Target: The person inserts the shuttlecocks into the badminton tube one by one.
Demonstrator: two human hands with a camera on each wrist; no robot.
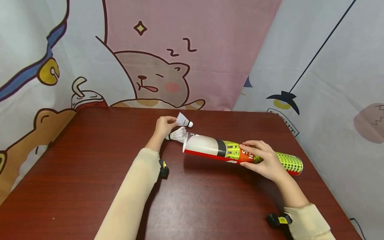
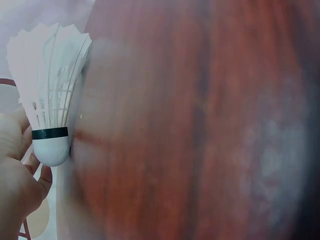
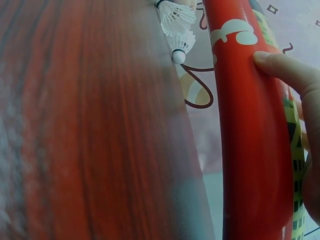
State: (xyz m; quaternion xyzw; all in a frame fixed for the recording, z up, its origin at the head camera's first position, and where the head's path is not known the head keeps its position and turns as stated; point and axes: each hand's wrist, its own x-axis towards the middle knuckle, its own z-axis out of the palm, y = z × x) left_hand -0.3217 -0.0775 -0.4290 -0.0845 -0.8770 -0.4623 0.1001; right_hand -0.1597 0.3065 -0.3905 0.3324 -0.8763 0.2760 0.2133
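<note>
In the head view, my left hand (image 1: 164, 127) pinches the feather end of a white shuttlecock (image 1: 183, 120), its cork pointing right. A second shuttlecock (image 1: 177, 134) lies just below that hand, cork to the left and feathers beside the tube's open mouth. The left wrist view shows one shuttlecock (image 2: 50, 95) close up, with the left hand (image 2: 22, 175) behind its green-banded cork. My right hand (image 1: 267, 160) grips the middle of a long shuttlecock tube (image 1: 207, 145), which slants above the table. From the right wrist, its red side (image 3: 250, 130) shows under the thumb.
The brown wooden table (image 1: 192, 206) spreads under both hands, its far edge just beyond the shuttlecocks. A cartoon-printed curtain (image 1: 210, 60) hangs behind it and at both sides. The tube's right end hangs near the table's right edge.
</note>
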